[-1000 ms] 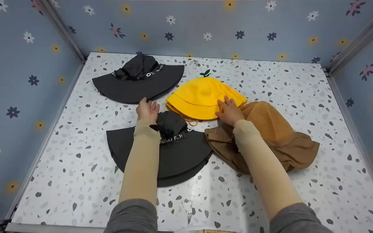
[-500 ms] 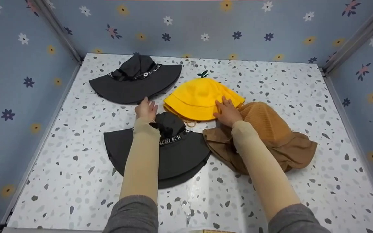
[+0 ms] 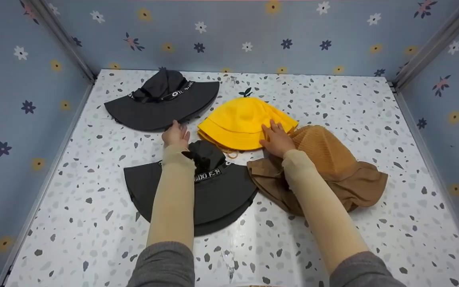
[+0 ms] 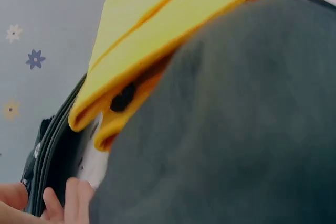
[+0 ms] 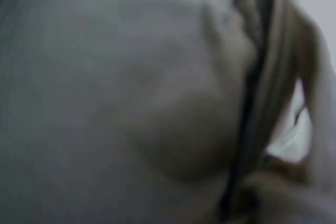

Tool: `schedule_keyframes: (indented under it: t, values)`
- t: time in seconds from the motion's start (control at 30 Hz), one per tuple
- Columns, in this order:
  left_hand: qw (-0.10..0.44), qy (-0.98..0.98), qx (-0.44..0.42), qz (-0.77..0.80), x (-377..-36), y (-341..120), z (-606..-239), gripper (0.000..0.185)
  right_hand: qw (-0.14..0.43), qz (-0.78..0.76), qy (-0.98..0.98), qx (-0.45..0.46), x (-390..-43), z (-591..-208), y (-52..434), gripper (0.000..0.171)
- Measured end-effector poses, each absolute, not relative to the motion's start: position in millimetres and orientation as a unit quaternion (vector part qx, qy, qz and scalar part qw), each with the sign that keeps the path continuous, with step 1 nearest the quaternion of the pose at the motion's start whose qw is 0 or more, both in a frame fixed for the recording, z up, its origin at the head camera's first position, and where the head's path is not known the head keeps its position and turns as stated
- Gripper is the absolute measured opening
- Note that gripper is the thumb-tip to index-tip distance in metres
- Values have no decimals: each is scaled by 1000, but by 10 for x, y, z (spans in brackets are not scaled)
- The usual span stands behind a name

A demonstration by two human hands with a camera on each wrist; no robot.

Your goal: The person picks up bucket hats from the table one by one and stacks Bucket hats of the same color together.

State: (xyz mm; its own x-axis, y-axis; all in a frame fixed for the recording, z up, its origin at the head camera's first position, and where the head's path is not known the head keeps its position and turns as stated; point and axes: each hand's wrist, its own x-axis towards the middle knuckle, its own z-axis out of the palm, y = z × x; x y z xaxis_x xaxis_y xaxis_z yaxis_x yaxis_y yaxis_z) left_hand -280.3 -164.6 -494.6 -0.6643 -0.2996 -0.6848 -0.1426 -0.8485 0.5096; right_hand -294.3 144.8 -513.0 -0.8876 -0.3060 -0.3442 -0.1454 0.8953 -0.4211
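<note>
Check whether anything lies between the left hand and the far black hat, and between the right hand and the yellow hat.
Nothing visible does. The left hand already touches the near brim of the far black hat, and the right hand rests directly on the yellow hat. The near black hat only lies under the left forearm.

Near black hat (image 3: pixel 197 191) band reads "ADO F-1"; far black hat's (image 3: pixel 161 105) lettering unreadable

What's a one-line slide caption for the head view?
Left hand touches the far black bucket hat's brim; right hand rests on the yellow bucket hat, beside a brown hat.
</note>
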Motion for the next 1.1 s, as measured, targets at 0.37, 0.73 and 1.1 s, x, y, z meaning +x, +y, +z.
schedule_keyframes:
  t: [0.37, 0.73, 1.1]
  values:
    - [57, -286, 417, -861, -2764, -1627, -4829, 53, 213, -198, 949, -120, -2948, -5144, 1423, 66]
    - [95, -282, 402, -866, -2676, -1564, -4924, 58, 209, -197, 950, -124, -2935, -5153, 1433, 66]
    - [151, -193, 358, -901, -2715, -1451, -5021, 89, 211, -197, 949, -128, -2941, -5145, 1470, 65]
